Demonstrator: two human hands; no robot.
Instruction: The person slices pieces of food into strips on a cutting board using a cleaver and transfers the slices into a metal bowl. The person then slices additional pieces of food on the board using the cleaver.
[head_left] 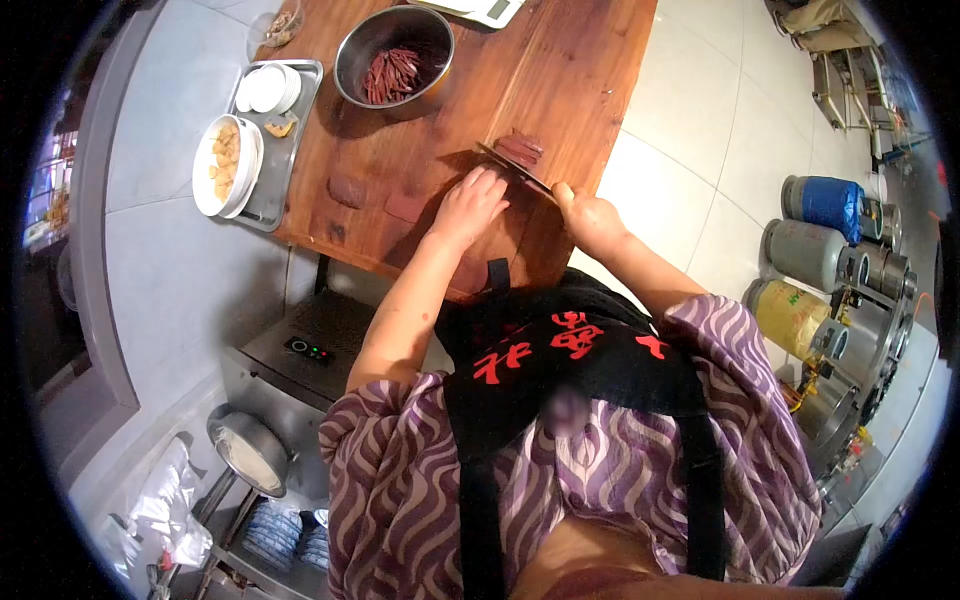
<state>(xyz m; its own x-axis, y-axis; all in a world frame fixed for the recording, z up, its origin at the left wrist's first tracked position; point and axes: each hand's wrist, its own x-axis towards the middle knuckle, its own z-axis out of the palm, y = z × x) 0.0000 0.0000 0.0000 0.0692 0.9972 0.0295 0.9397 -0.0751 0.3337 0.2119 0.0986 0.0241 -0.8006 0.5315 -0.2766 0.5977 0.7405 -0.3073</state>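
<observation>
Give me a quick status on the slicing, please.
Right hand on knife; left hand beside the blade. Dark-red slices at blade's far side. Steel bowl of strips to the left, out of the way.

Wooden table (560, 60), pale tiled floor (690, 110), grey-white wall (165, 140), three gas cylinders (805, 245)

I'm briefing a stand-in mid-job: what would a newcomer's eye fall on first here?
Probably the knife in the right hand, beside dark red slices, with the left hand close by. Next, the metal bowl of dark red strips farther up the wooden table, then the blue-wrapped cylinder off to the right.
</observation>
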